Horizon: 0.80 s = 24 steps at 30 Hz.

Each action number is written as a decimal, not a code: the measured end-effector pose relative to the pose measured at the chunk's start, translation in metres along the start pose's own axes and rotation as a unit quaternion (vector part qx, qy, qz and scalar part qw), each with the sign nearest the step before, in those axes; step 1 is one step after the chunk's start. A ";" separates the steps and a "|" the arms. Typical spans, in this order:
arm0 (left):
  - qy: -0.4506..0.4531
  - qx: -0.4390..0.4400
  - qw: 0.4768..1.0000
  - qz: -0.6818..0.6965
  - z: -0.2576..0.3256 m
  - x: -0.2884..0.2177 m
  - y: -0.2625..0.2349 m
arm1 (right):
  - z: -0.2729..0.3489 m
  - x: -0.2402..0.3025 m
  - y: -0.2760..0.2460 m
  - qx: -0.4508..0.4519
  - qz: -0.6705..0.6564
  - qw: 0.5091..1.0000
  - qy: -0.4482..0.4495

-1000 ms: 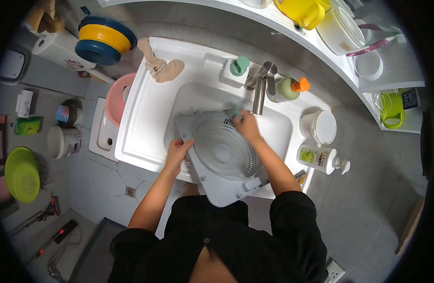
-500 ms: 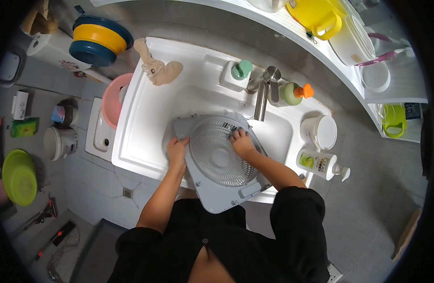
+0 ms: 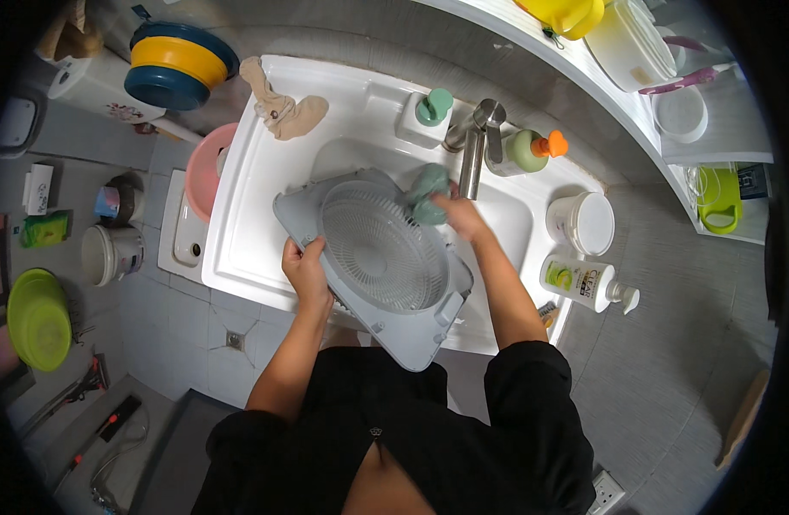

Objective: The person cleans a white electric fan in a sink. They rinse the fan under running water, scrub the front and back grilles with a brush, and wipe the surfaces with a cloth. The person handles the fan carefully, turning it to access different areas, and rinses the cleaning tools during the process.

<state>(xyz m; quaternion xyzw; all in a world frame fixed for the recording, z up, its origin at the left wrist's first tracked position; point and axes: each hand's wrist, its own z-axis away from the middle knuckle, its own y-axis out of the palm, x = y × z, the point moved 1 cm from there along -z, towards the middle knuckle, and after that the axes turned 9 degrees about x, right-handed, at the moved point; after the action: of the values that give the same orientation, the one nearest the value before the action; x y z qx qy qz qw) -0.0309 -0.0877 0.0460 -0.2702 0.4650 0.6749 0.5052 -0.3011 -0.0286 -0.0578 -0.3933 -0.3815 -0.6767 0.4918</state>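
A grey plastic fan cover [image 3: 384, 257] with a round slatted grille is tilted over the white sink [image 3: 248, 215]. My left hand [image 3: 307, 273] grips its left edge, thumb on the upper face. Pinched in my right hand [image 3: 465, 216] is a grey-green cloth [image 3: 429, 190], slightly blurred, at the cover's upper right edge. Just beyond the cloth rises the metal faucet [image 3: 472, 159]. Whether the cloth touches the cover I cannot tell.
Behind the basin stand a white dispenser with a green pump [image 3: 424, 120] and a green bottle with an orange top [image 3: 532, 150]. At right are a white tub [image 3: 583, 223] and a pump bottle [image 3: 579, 281]. A beige cloth [image 3: 287, 112] lies on the far left rim.
My right hand has left the grille's face and moved up and right, with the cloth now in plain view. The cover has shifted left and turned, my left hand still on it.
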 end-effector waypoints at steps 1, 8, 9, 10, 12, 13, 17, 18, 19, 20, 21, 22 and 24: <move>0.006 -0.001 1.000 -0.004 0.000 0.001 0.002 | -0.004 -0.009 0.012 0.002 0.172 0.984 -0.035; 0.019 -0.043 0.998 -0.033 -0.002 0.015 0.001 | 0.035 -0.033 0.062 0.168 0.750 0.640 0.012; 0.026 -0.045 0.998 -0.025 -0.002 0.016 0.004 | 0.041 -0.031 0.062 0.196 0.727 0.645 0.129; 0.030 -0.047 0.998 -0.023 -0.001 0.016 0.005 | 0.050 -0.019 0.066 0.266 0.688 0.662 0.136; 0.041 -0.045 0.998 -0.032 0.001 0.017 0.005 | 0.072 0.017 0.065 0.395 0.596 0.683 0.149; 0.051 -0.041 0.997 -0.040 0.001 0.020 0.009 | 0.081 0.038 0.069 0.399 0.506 0.745 0.172; 0.059 -0.046 0.996 -0.038 0.003 0.015 0.014 | 0.111 0.075 0.093 0.328 0.247 0.897 0.163; 0.065 -0.040 0.996 -0.050 0.003 0.014 0.013 | 0.117 0.076 0.093 0.292 0.217 0.921 0.139; 0.071 -0.033 0.995 -0.061 0.001 0.015 0.011 | 0.118 0.060 0.082 0.290 0.276 0.907 0.130; 0.077 -0.025 0.994 -0.073 0.000 0.017 0.011 | 0.116 0.028 0.061 0.286 0.334 0.890 0.122; 0.078 -0.018 0.993 -0.086 0.000 0.023 0.010 | 0.111 0.004 0.043 0.282 0.393 0.868 0.112; 0.079 -0.014 0.992 -0.098 0.000 0.030 0.007 | 0.106 -0.010 0.030 0.225 0.472 0.849 0.080; 0.064 0.008 0.988 -0.140 0.005 0.027 0.003 | 0.091 -0.012 0.016 0.076 0.425 0.893 0.124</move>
<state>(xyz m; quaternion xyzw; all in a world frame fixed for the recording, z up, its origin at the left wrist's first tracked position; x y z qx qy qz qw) -0.0425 -0.0714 0.0269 -0.3710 0.4592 0.5748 0.5666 -0.2692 0.0548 -0.0306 -0.3921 -0.1637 -0.4156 0.8042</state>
